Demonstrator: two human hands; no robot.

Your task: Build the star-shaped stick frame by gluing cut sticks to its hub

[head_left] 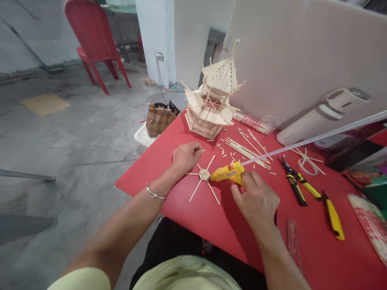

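A yellow hot glue gun [229, 172] is gripped in my right hand [256, 197], its nozzle at the right side of a small six-armed stick frame [204, 174]. A long clear glue stick [302, 141] runs out of the gun's back end. Just above the frame, my left hand [186, 156] pinches a tiny pale stick piece [203, 150] between thumb and fingertips. Short cut stick pieces [223, 152] and longer thin sticks [246, 151] lie scattered beyond the gun. The frame lies flat on the red table [181, 197].
A tiered stick pagoda [211, 96] stands at the table's far corner. On the right lie black-and-yellow pliers [293, 185], a yellow-handled cutter [332, 215], a clear ruler [292, 241] and a pack of sticks [369, 225]. A white cylinder [320, 117] leans behind; a plaid bag [160, 120] sits beyond the left edge.
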